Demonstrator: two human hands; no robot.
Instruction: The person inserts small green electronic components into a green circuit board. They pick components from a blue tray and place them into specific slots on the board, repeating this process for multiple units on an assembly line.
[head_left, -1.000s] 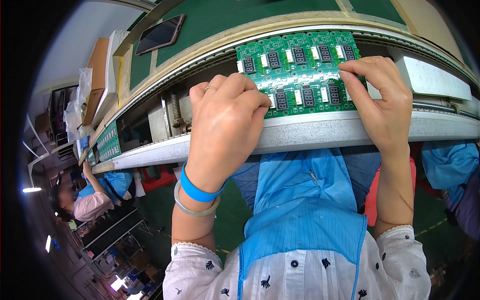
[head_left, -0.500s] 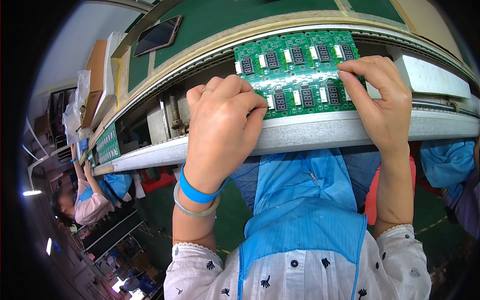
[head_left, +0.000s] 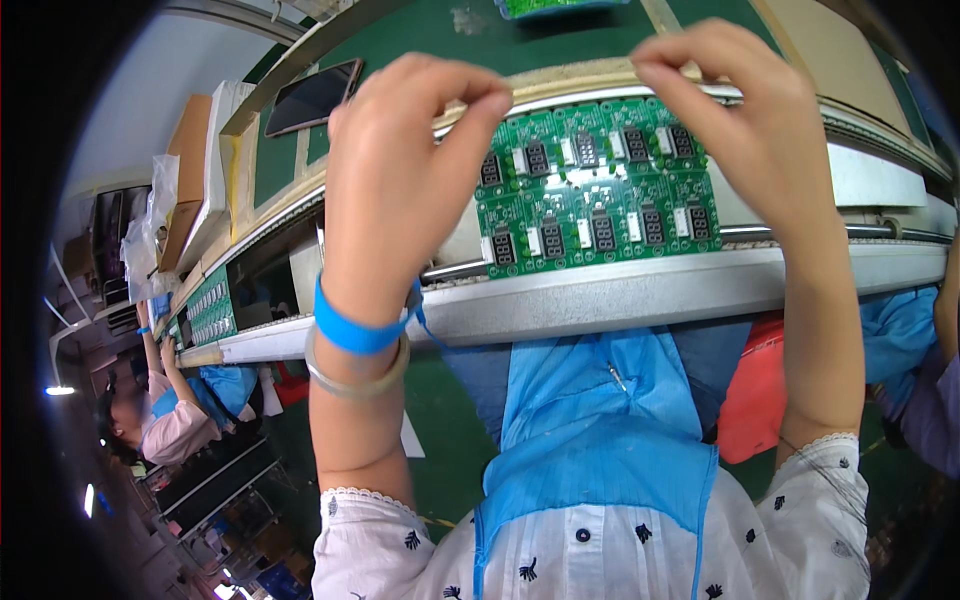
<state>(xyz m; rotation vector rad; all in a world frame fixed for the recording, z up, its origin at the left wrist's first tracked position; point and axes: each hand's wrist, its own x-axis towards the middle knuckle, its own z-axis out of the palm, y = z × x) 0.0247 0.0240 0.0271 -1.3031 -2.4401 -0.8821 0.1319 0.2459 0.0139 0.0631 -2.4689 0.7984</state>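
1. While the left hand (head_left: 400, 165) hovers by the circuit-board panel (head_left: 600, 190), its thumb and forefinger nearly meet; whether they pinch anything cannot be told.
2. The right hand (head_left: 750, 110), similarly curled, hovers by the panel's far right corner; its contents cannot be told.
3. The panel lies flat behind the metal front rail (head_left: 600, 293).
4. Beyond, the green surface (head_left: 425, 38) bears a phone (head_left: 312, 97) and a blue tray (head_left: 590, 6).

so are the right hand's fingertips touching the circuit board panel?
Apart. In the head view, the fingertips of the right hand show past the far edge of the circuit board panel, with pale rail between.
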